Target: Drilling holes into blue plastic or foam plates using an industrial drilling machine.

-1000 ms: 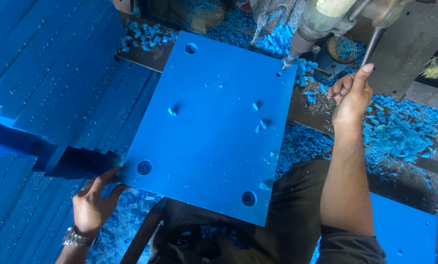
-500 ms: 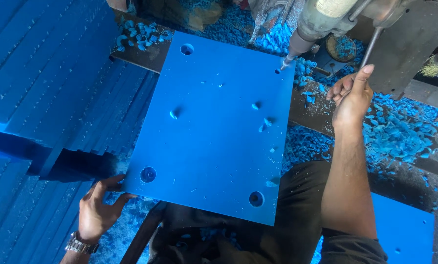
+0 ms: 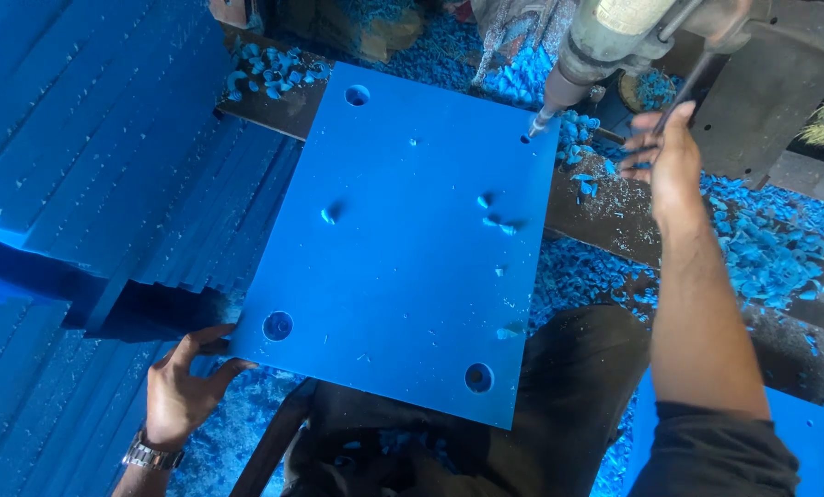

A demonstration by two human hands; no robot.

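A blue plastic plate (image 3: 403,248) with round holes at three corners lies flat under a drill press. The drill bit (image 3: 543,120) touches the plate at its far right corner. My left hand (image 3: 186,387), wearing a wristwatch, grips the plate's near left corner with spread fingers. My right hand (image 3: 662,156) is raised beside the drill head (image 3: 615,37), its fingers closed around a thin dark lever (image 3: 693,78).
Stacks of blue plates (image 3: 90,156) fill the left side. Blue plastic shavings (image 3: 762,248) cover the bench at right and behind the plate. A dark metal machine body (image 3: 762,92) stands at top right. My dark trousers (image 3: 541,414) show below the plate.
The plate has shifted slightly toward me and to the left. My left hand moved along with its corner. The right hand stays on the lever.
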